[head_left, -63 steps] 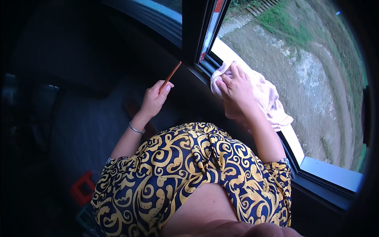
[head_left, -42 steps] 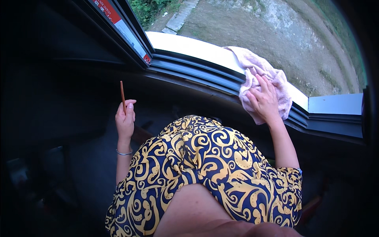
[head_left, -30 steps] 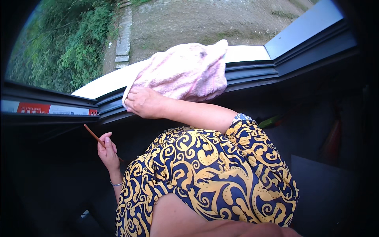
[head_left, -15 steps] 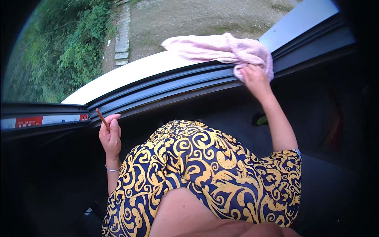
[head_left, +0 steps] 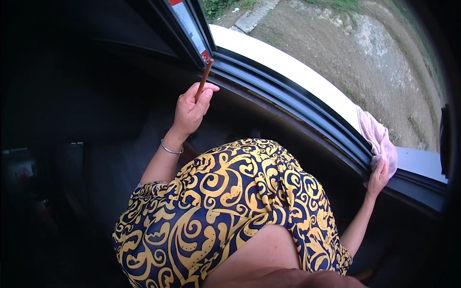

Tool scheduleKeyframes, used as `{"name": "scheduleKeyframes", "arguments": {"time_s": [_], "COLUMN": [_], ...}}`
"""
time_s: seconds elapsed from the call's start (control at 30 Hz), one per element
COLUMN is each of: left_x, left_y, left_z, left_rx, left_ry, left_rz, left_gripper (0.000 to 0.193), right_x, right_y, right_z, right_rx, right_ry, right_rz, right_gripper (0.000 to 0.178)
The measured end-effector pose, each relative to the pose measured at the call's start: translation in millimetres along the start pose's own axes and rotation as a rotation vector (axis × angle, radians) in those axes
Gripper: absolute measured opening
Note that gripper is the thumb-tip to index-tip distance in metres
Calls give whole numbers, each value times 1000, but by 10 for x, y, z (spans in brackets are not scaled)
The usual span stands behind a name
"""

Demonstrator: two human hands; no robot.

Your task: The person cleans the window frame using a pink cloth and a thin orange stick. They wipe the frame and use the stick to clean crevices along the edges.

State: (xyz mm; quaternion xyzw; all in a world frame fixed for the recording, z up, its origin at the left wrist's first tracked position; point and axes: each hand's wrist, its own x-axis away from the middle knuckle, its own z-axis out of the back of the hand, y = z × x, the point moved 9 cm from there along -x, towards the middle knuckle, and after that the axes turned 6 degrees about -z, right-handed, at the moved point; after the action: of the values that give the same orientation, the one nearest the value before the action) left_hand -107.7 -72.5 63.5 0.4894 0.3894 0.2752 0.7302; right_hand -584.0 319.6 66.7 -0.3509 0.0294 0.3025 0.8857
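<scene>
over at the right end of the window track (head_left: 288, 96), right hand (head_left: 378, 179) pinches the pink cloth (head_left: 382, 144) between its fingers, length trailing far and slightly left over the white sill (head_left: 293, 65); well left, left hand (head_left: 188, 113) clasps a brown stick (head_left: 205, 78).

Right fingers (head_left: 382, 168) grip a cloth (head_left: 376, 134), left fingers (head_left: 205, 96) a stick (head_left: 206, 74).
</scene>
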Motion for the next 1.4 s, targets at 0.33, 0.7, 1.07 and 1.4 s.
{"name": "scheduleKeyframes", "arguments": {"time_s": [0.33,0.7,1.07,1.4], "left_x": [319,566,17,-274], "left_y": [-175,-473,243,366], "left_z": [601,695,-274,-528], "left_rx": [-81,-264,-963,378], "left_ry": [185,144,-164,5], "left_rz": [15,38,-478,-116], "left_gripper": [22,16,7,46], "right_x": [66,877,1305,601], "right_y": [-3304,-4526,-4165,-3636], "right_z": [-1486,-3082,-2539,-1697], "right_rx": [-758,-134,235,-498], "right_ry": [-524,-551,-784,-430], "right_rz": [339,1068,1038,708], "right_gripper": [27,24,41,69]}}
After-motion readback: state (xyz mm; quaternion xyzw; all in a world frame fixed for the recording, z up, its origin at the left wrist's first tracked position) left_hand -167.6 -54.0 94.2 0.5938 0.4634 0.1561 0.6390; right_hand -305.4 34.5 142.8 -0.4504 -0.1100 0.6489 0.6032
